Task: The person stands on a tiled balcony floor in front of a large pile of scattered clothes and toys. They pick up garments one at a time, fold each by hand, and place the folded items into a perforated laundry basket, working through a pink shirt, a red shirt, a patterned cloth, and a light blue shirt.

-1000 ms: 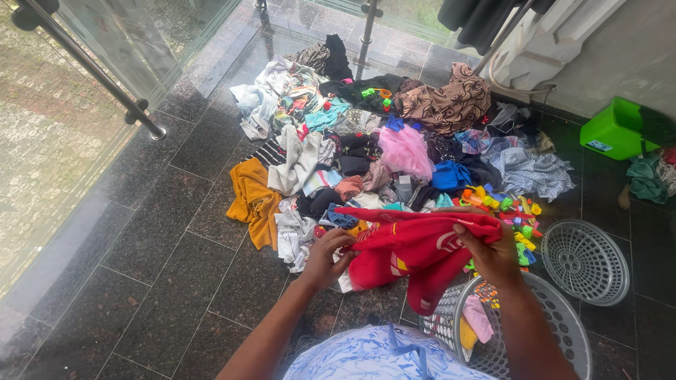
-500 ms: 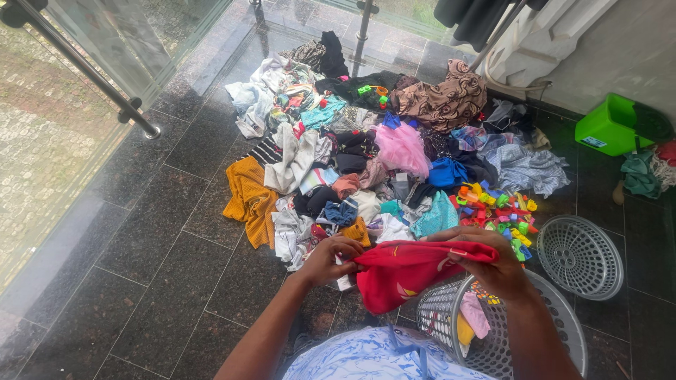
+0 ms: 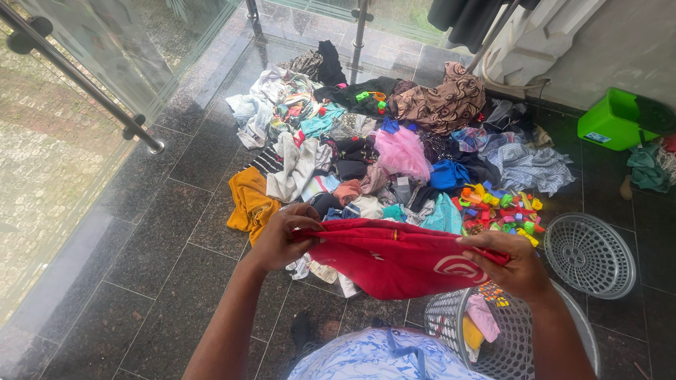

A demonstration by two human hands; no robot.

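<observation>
Both hands were clamped on a red cloth garment (image 3: 394, 257), left hand (image 3: 282, 236) and right hand (image 3: 517, 264) stretching it over the grey plastic mesh basket (image 3: 521, 338)

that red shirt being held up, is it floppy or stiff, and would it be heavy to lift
Probably floppy: the red shirt sags in a curve between the left hand and right hand, which pinch its top edge. Likely light, since fingertip grips alone hold it up. It looks like thin fabric, so it would drape and bunch rather than slide.

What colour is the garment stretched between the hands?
Red, with a white circular emblem near the right hand; the head view shows the garment best.
</observation>
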